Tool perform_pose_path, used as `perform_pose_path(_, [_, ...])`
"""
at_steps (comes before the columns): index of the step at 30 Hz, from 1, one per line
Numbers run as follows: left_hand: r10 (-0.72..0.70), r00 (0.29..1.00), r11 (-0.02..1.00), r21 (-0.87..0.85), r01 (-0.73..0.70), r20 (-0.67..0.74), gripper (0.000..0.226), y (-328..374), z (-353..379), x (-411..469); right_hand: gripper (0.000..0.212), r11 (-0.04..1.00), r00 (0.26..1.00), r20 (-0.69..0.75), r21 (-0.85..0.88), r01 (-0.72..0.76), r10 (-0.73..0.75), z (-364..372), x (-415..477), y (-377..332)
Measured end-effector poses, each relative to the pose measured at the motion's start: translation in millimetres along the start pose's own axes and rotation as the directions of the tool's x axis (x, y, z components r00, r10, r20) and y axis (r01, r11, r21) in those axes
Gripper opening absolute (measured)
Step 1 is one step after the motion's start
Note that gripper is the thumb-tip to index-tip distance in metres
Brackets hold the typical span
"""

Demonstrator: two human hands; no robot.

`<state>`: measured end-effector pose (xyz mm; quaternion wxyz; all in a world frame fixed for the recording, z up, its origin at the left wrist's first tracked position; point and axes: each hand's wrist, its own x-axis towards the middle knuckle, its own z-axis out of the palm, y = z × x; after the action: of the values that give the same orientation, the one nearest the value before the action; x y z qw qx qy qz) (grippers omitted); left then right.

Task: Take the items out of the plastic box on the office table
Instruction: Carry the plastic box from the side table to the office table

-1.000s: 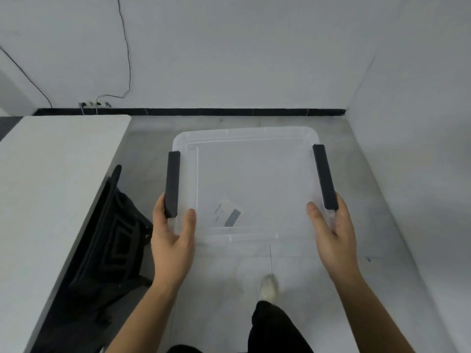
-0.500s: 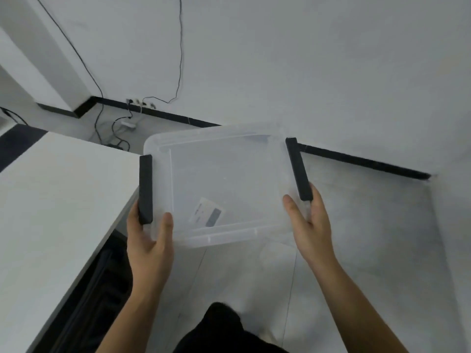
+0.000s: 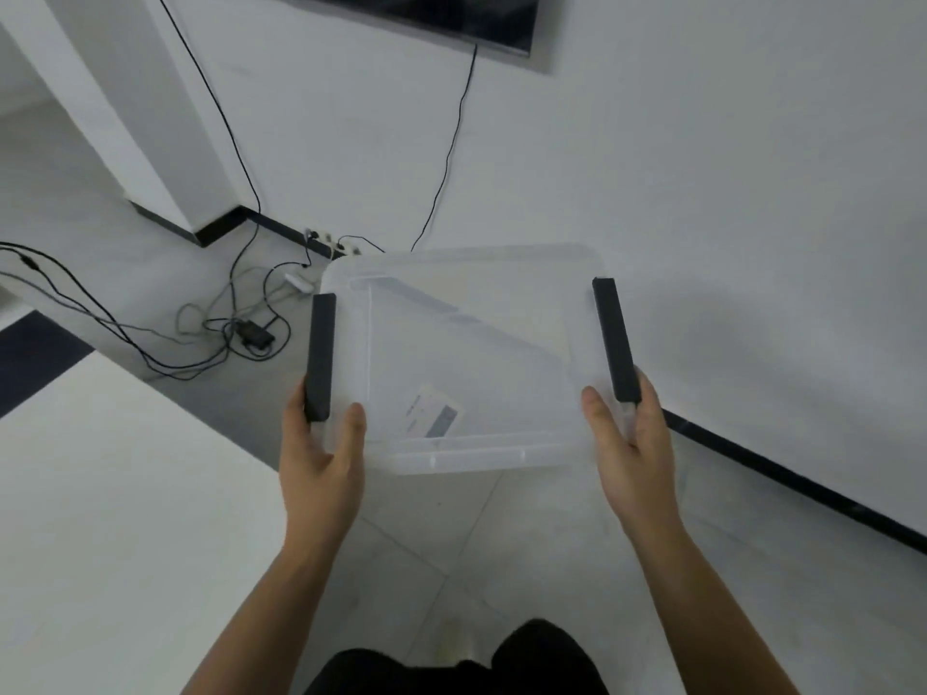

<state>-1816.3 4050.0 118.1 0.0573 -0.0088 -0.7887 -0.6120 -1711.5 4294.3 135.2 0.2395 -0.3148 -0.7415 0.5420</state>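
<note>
Plastic box (image 3: pixel 466 353) above floor, beside table (image 3: pixel 115 494)

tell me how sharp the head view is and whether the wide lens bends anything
Head view: mildly soft overall, with the clear plastic box faint against the pale floor, though its black side handles read crisply; the wall lines and black skirting strip tilt and splay from the wide lens; lighting is flat, with only a soft shadow on the wall to the right of the box; both hands look unblurred.
</note>
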Motion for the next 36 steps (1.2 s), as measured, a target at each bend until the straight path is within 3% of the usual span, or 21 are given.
perform_pose_path(4, [0.005,1.0,1.0,0.015,-0.005,-0.026,0.058,-1.3,26.5,93.6,0.046,1.0,0.999,0.037,0.013,0.016,-0.017,58.0,91.5,-14.5])
perform_pose_path(9, [-0.077,0.979,0.995,0.045,0.087,-0.187,0.06,-33.0,45.6,211.9,0.047,0.999,0.977,0.21,0.026,0.034,-0.038,172.3,214.3,-18.6])
perform_pose_path(14, [-0.182,0.871,0.969,0.069,0.238,-0.456,0.06,-44.4,26.0,313.3,0.047,0.994,0.861,0.496,0.052,0.1,-0.112,316.4,319.3,-53.2])
perform_pose_path(17, [-0.199,0.745,0.949,0.064,0.308,-0.636,0.056,-43.3,-7.8,350.5,0.051,0.982,0.71,0.681,0.091,0.165,-0.182,411.4,354.3,-90.3])
perform_pose_path(20, [-0.22,0.549,0.921,0.014,0.389,-0.806,0.055,-48.8,-44.1,365.2,0.055,0.965,0.505,0.83,0.144,0.218,-0.238,502.4,358.9,-124.8])
perform_pose_path(24, [-0.264,0.308,0.877,-0.095,0.47,-0.914,0.055,-68.1,-85.9,368.1,0.058,0.946,0.256,0.931,0.194,0.26,-0.261,604.5,329.8,-150.9])
perform_pose_path(26, [-0.277,0.202,0.863,-0.151,0.482,-0.94,0.054,-82.4,-105.3,372.3,0.068,0.939,0.181,0.949,0.204,0.276,-0.259,649.8,309.7,-158.8])
perform_pose_path(28, [-0.293,0.119,0.855,-0.205,0.476,-0.948,0.053,-100.5,-126.9,378.3,0.062,0.928,0.107,0.956,0.234,0.289,-0.274,693.4,287.3,-164.8])
perform_pose_path(31, [-0.326,0.017,0.843,-0.283,0.457,-0.945,0.051,-126.7,-167.4,389.5,0.047,0.915,0.017,0.962,0.255,0.311,-0.274,752.1,248.9,-171.9])
perform_pose_path(34, [-0.364,-0.074,0.817,-0.356,0.453,-0.929,0.049,-145.8,-206.2,399.9,0.061,0.907,-0.058,0.971,0.239,0.347,-0.233,804.9,214.5,-183.0])
perform_pose_path(36, [-0.384,-0.13,0.797,-0.399,0.454,-0.914,0.048,-157.9,-227.6,403.9,0.056,0.89,-0.128,0.968,0.248,0.382,-0.215,840.6,192.2,-189.9])
